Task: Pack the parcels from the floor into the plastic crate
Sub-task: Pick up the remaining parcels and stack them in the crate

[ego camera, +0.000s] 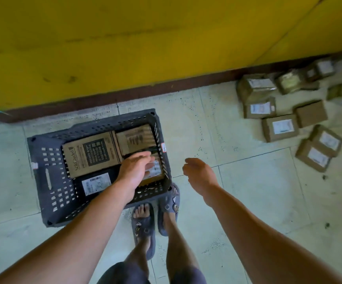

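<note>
Below: tiled floor [248, 191], yellow wall [125, 48]; left hand [135, 170] over crate [49, 171], right hand [198, 174] beside; fingers [145, 157] slack.

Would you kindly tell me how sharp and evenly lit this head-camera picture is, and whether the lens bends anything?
Head view: soft, even light, no glare or hard shadows; the wide lens bows the skirting; the floor parcels at right are smeared, labels unreadable; the big box in the crate is sharp enough to read print; the left hand is slightly blurred.
</note>
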Motion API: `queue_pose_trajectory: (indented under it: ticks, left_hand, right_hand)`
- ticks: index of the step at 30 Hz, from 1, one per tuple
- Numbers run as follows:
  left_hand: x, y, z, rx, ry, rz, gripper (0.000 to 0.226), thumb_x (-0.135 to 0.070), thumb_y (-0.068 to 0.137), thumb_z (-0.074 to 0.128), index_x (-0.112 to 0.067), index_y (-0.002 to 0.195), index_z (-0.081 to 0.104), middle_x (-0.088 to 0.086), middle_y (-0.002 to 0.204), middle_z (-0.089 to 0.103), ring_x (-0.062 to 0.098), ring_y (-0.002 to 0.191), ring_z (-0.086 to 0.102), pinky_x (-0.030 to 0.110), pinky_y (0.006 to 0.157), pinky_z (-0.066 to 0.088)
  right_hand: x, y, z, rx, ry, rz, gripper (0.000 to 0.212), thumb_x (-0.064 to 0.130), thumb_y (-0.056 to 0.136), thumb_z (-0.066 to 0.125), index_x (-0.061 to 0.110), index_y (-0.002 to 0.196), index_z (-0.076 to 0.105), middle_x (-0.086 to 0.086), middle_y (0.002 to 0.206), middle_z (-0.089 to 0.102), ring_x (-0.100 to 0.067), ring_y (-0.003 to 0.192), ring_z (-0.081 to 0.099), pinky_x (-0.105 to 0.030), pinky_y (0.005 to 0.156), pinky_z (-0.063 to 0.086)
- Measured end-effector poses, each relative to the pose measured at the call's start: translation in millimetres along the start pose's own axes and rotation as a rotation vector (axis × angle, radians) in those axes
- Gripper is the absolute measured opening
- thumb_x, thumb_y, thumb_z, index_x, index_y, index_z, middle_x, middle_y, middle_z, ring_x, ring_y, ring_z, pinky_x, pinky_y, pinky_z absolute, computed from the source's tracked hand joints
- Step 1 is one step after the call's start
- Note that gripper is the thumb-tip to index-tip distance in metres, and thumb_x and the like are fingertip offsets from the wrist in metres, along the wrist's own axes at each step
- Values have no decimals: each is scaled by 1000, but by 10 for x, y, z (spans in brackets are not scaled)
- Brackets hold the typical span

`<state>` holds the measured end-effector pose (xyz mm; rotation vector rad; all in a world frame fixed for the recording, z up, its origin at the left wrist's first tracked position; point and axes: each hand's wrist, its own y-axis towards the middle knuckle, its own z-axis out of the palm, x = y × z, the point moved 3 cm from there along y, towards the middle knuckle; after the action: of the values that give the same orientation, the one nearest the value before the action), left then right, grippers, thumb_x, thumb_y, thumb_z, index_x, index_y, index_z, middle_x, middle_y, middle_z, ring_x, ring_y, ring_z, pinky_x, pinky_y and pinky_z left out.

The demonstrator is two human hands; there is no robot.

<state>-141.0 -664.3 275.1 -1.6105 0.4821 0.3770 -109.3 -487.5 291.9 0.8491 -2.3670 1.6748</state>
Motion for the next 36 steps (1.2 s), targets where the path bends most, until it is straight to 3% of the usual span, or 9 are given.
queue_pose_trajectory:
  ticks: [2, 5, 10, 16, 23, 36]
  left_hand:
    - [-147, -218, 247, 32, -1, 29, 23, -11, 99, 48, -12, 116, 64, 3, 105, 70, 14, 92, 66, 23, 75, 47]
    - [-272, -492, 726, 101, 30, 40, 23, -10, 98, 49, -10, 117, 63, 5, 104, 68, 12, 85, 63, 21, 68, 43]
    - [-361, -787, 1701, 235, 103, 63, 20, -12, 97, 51, -13, 113, 63, 0, 98, 70, 15, 91, 65, 24, 73, 47]
    - [-361, -1072, 3158, 274, 203, 74, 17, -12, 97, 50, -14, 108, 63, 3, 102, 70, 17, 94, 66, 30, 83, 49]
    - [-294, -1325, 4684, 312, 192, -21, 17, -12, 97, 50, -17, 106, 63, 3, 104, 70, 17, 94, 67, 28, 80, 51]
    - [-1070, -347, 5458, 223, 186, -39, 25, -12, 99, 46, -12, 120, 61, 6, 112, 69, 19, 101, 66, 30, 81, 51]
  right_hand:
    - [-85, -185, -287, -31, 23, -2, 40, 19, 95, 48, 21, 135, 52, -2, 130, 59, -22, 117, 57, -22, 84, 41]
    - [-295, -413, -752, -99, 77, 10, 37, 21, 94, 51, 23, 130, 57, 2, 125, 62, -18, 95, 60, -19, 69, 42]
    - [-803, -565, -1582, -160, 161, 52, 38, 26, 92, 53, 26, 130, 56, 5, 128, 62, -19, 105, 63, -35, 94, 51]
    - [-1581, -483, -2705, -174, 269, 59, 38, 22, 92, 54, 19, 130, 57, 1, 130, 61, -17, 116, 59, -36, 102, 47]
    - [-2289, -280, -3943, -154, 308, 108, 38, 22, 90, 55, 19, 127, 59, 0, 123, 65, -15, 110, 60, -35, 100, 48]
    - [-1766, 973, -4986, -79, 153, 117, 34, 22, 92, 54, 19, 125, 61, -1, 119, 66, -20, 105, 63, -28, 89, 49]
